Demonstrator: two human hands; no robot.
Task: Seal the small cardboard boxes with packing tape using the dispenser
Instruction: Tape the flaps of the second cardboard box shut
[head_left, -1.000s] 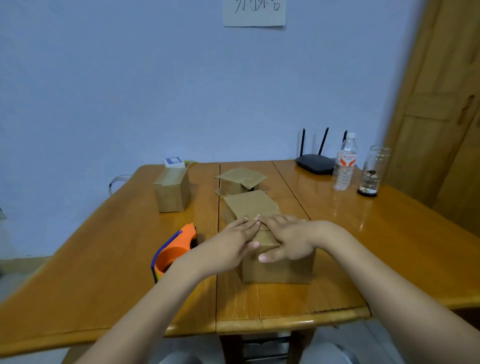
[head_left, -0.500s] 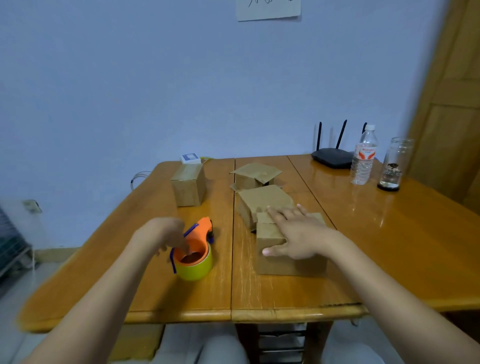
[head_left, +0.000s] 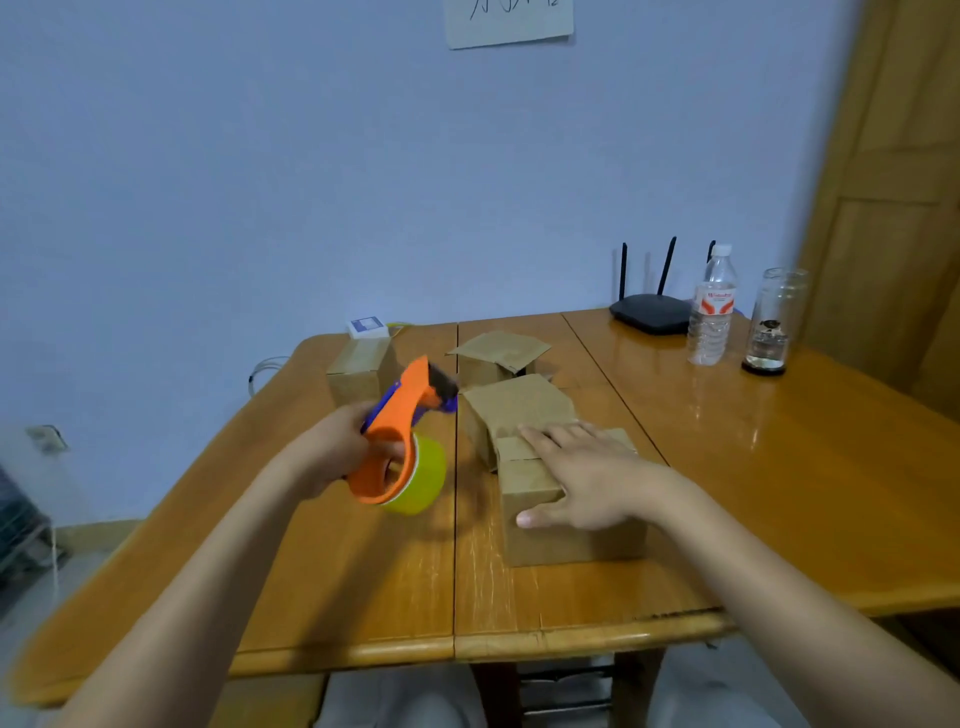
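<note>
Small brown cardboard box (head_left: 561, 525) sits under the flat, open-fingered right hand (head_left: 587, 480); the left hand (head_left: 332, 449) grips the orange tape dispenser (head_left: 400, 441) above the wooden table (head_left: 779, 493).

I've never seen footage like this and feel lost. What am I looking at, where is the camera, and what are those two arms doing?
No machine here: a person wears a camera on their head, so you look down along their own arms. The left hand grips an orange tape dispenser loaded with a yellowish roll, lifted above the wooden table. The right hand lies flat on the nearest cardboard box, pressing its flaps shut. Three more boxes sit behind it, two with loose flaps. At the far right stand a router, a water bottle and a glass jar.
</note>
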